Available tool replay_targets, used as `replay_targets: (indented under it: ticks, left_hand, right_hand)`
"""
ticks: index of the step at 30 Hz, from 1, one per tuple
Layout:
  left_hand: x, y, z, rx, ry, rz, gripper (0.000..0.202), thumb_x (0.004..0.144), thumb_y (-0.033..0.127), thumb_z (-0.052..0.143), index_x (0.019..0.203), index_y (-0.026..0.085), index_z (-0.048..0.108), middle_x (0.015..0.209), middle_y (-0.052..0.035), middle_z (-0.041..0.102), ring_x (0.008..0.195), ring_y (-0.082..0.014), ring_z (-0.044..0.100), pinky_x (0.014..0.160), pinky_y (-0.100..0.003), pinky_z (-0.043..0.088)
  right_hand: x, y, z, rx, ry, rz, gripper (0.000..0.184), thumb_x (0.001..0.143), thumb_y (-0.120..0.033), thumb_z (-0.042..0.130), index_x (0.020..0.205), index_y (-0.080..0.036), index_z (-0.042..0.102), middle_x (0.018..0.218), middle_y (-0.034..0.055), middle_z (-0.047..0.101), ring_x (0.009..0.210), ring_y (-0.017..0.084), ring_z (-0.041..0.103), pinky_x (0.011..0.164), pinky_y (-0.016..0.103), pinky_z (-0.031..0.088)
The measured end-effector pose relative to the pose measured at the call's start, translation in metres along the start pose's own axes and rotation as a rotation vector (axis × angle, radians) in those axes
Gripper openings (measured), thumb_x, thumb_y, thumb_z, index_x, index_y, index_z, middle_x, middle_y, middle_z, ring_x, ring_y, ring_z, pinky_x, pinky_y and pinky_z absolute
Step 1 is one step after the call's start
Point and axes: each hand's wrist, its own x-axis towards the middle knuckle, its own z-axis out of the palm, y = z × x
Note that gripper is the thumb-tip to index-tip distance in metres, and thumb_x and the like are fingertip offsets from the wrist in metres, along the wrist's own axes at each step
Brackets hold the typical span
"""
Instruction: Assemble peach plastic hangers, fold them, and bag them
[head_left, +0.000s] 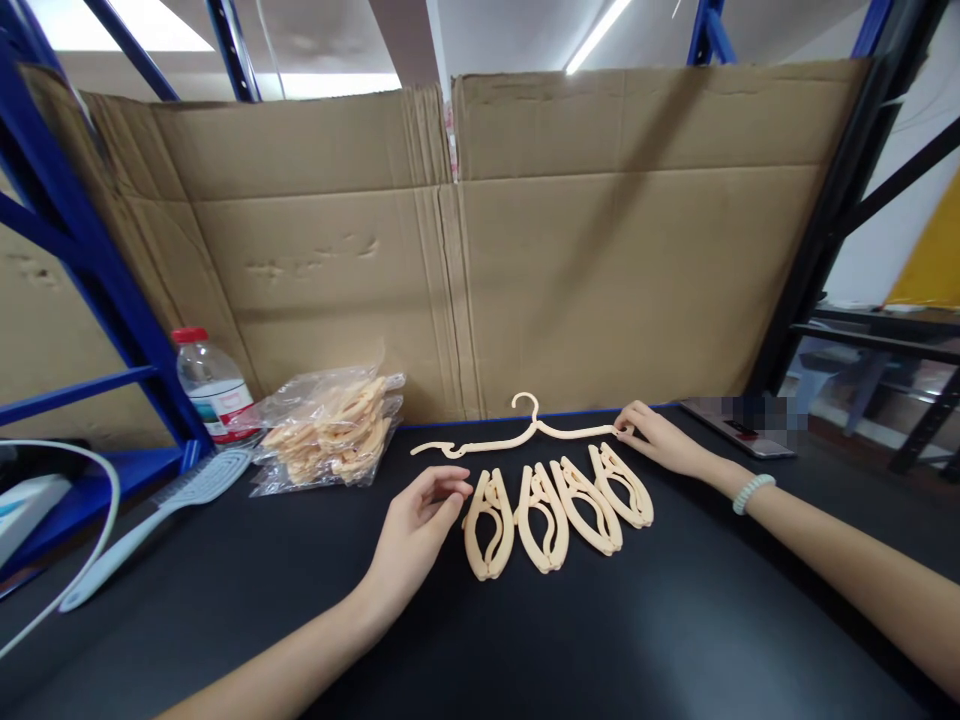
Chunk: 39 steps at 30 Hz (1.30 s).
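An unfolded cream plastic hanger (502, 443) lies at the back of the black table, its hook upward and its left end bent. My right hand (652, 435) pinches the tip of that hanger's right arm. In front of it lie several folded hangers of the same kind in a row, from the leftmost folded hanger (501, 520) to the rightmost folded hanger (637, 500). My left hand (416, 520) is beside the leftmost one, thumb and fingers curved with a gap between them. Nothing shows in its grasp; whether its fingertips touch that folded hanger I cannot tell.
Clear plastic bags of folded hangers (330, 430) are piled at back left, beside a red-capped bottle (217, 390). A pale blue hairbrush (169, 510) and a white cable (112, 520) lie at left. A flat grey device (739, 428) rests at right. Cardboard (600, 250) walls the back.
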Motion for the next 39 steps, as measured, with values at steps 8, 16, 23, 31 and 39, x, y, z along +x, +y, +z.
replay_targets:
  ticks: [8,16,23,31,39]
  left_hand:
    - [0.005,0.001,-0.005,-0.176,0.055,-0.188,0.037,0.07,0.025,0.068,0.105,0.012,0.062,0.104,-0.0118,0.067,0.098,-0.0227,0.064,0.093,-0.036,0.048]
    - [-0.002,0.014,0.0,-0.287,0.064,-0.202,0.067,0.076,0.029,0.068,0.134,0.02,0.038,0.131,-0.0133,0.048,0.093,-0.0187,0.065,0.088,-0.036,0.052]
    - [-0.005,0.007,-0.002,0.178,-0.019,0.08,0.063,0.076,0.028,0.064,0.135,0.023,0.045,0.101,-0.0049,0.058,0.069,-0.0118,0.047,0.065,-0.026,0.047]
    - [-0.002,0.003,-0.004,0.143,-0.01,0.071,0.041,0.08,0.037,0.059,0.118,0.022,0.062,0.096,-0.005,0.065,0.083,-0.02,0.06,0.078,-0.031,0.047]
    - [-0.007,0.008,0.004,-0.169,0.029,-0.107,0.042,0.073,0.038,0.069,0.107,0.014,0.065,0.08,-0.0053,0.069,0.068,-0.0169,0.06,0.067,-0.03,0.05]
  right_hand:
    - [-0.009,-0.017,-0.031,0.063,0.204,0.069,0.026,0.089,-0.045,0.045,0.087,-0.02,0.053,0.083,0.0078,0.06,0.076,0.022,0.059,0.07,0.037,0.049]
    - [-0.011,-0.058,-0.051,0.024,0.156,-0.029,0.021,0.091,-0.039,0.046,0.088,-0.02,0.053,0.085,0.0076,0.06,0.079,0.022,0.058,0.073,0.036,0.047]
    - [-0.013,-0.076,-0.05,0.058,0.108,-0.086,0.016,0.091,-0.037,0.05,0.091,-0.021,0.051,0.088,0.0072,0.058,0.08,0.02,0.058,0.072,0.034,0.048]
    - [-0.013,-0.087,-0.053,-0.203,0.233,-0.24,0.018,0.093,-0.024,0.044,0.095,-0.023,0.061,0.11,0.0123,0.058,0.106,0.028,0.052,0.091,0.048,0.043]
    - [-0.018,-0.11,-0.037,0.086,0.344,-0.085,0.026,0.094,-0.022,0.038,0.099,-0.023,0.064,0.111,0.0119,0.056,0.089,0.023,0.059,0.077,0.039,0.051]
